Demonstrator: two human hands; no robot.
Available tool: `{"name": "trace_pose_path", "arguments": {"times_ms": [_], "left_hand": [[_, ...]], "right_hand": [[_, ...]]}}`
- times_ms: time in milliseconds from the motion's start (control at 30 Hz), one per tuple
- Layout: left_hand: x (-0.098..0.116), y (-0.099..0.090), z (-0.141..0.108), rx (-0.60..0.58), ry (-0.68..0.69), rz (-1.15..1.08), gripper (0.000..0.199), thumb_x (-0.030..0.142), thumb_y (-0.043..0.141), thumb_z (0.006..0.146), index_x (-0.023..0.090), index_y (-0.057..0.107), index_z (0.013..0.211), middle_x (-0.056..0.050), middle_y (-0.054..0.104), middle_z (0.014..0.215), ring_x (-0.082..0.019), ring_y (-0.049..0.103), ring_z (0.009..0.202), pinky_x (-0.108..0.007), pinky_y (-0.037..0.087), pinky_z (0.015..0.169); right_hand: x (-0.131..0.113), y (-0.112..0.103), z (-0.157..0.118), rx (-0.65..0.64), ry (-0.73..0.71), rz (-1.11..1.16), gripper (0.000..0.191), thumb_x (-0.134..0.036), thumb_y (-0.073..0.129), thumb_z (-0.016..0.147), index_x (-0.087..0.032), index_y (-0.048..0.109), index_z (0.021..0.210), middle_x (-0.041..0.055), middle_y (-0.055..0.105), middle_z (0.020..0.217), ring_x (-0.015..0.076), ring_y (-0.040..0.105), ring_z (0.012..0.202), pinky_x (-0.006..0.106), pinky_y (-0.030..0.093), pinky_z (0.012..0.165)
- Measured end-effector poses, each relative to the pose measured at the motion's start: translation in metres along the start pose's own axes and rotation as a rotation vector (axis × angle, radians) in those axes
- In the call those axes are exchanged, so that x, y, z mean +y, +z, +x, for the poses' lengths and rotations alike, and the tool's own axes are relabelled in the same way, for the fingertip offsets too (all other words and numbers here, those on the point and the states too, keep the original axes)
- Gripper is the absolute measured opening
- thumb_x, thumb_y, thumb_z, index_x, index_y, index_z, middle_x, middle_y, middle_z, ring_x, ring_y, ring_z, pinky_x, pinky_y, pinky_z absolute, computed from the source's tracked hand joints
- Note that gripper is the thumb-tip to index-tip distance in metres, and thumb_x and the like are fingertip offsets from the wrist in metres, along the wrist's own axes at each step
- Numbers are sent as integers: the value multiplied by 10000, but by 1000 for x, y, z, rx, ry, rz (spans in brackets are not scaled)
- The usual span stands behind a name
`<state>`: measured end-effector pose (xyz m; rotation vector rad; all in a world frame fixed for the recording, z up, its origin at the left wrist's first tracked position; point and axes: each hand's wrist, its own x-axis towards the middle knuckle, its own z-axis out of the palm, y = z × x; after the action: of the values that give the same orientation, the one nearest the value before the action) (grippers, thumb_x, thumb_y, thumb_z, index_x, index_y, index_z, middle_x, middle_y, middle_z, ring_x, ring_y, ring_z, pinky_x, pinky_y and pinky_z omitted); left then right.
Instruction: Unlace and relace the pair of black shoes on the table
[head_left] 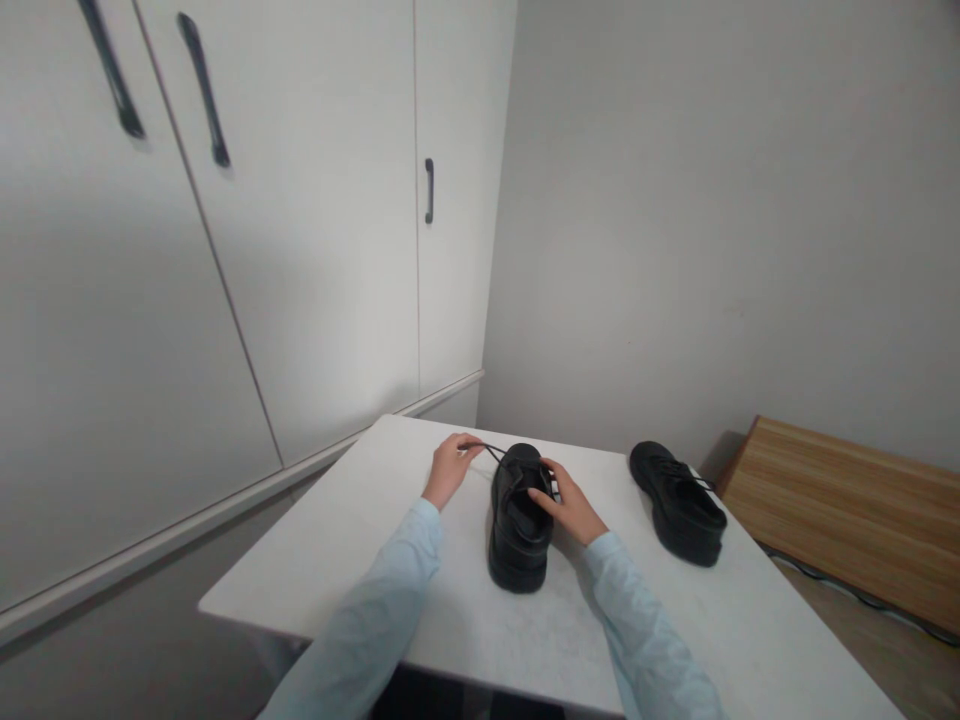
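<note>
A black, thick-soled lace-up shoe (519, 548) stands on a white counter (337, 550) just right of the left grip (448, 470), which pinches its thin black lace (488, 446); the right grip (573, 506) holds its side. Another black lace-up shoe (684, 512) stands right of both.

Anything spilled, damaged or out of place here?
Nothing stands out. The middle shoe and the other shoe sit sole-down on the table; no spill shows. The lace in the left hand stretches sideways, which fits being handled. Fine damage would be too small to see.
</note>
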<state>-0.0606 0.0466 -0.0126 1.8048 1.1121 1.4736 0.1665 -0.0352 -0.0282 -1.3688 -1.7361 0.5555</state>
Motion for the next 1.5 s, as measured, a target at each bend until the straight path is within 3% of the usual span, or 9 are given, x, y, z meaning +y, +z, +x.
{"name": "trace_pose_path", "arguments": {"times_ms": [200,333,533,700,833,967,1167,1333,1500], "left_hand": [[11,-4,-1,27,-248,-415,320,466,614,721,152,609,783,-44,649,795,-136,594,688,-211,427,564],[19,-6,-4,-1,-330,-620,366,482,663,694,143,590,808,-33,647,766,-75,546,553,-180,394,504],[32,-2,-10,-262,-325,-795,354,390,721,688,115,633,893,-86,686,837,-137,643,713,-243,497,676],[36,7,-19,-478,-299,-823,345,352,729,693,89,658,905,-119,694,855,-199,659,815,-337,514,798],[36,11,-24,-608,-321,-823,352,333,736,688,95,664,937,-129,698,886,-207,669,820,-375,504,844],[37,11,-27,-702,-314,-812,358,317,730,700,94,666,973,-143,694,928,-214,674,835,-374,505,851],[39,9,-28,-718,-304,-804,374,297,743,687,105,659,997,-137,693,955,-207,677,829,-354,511,843],[37,11,-26,-663,-271,-808,456,289,739,693,141,610,1104,-156,647,1102,-215,661,898,-346,515,823],[37,8,-23,-556,-260,-730,443,321,714,706,143,607,1098,-160,636,1120,-201,664,855,-335,510,790]], "right_hand": [[2,0,-1,19,-15,10,597,-476,612,742,-243,441,1265,102,504,1291,272,485,1160,446,391,972],[3,0,-2,5,-12,-15,610,-482,594,759,-232,416,1286,111,489,1307,271,470,1182,450,382,986],[-2,0,-1,32,-170,-92,612,-428,563,807,-245,358,1354,98,458,1345,247,408,1247,439,299,1065],[-17,0,-2,78,-288,-115,581,-377,517,852,-264,327,1389,80,419,1394,237,367,1286,441,286,1082],[-28,3,-3,64,-356,-103,438,-338,489,877,-298,459,1312,65,479,1353,242,399,1266,472,311,1063],[-31,4,-2,87,-405,-111,279,-309,515,868,-290,633,1121,68,582,1240,258,444,1218,503,348,1023],[-37,1,-3,171,-426,-39,122,-297,590,823,-251,696,862,74,667,1079,255,526,1103,467,408,958],[-43,-8,-5,269,-270,115,230,-333,472,881,-204,648,955,86,680,1023,232,587,1029,412,434,928],[-36,-22,-1,476,-135,163,258,-409,477,854,-183,601,853,79,699,842,217,633,825,365,483,781]]}}
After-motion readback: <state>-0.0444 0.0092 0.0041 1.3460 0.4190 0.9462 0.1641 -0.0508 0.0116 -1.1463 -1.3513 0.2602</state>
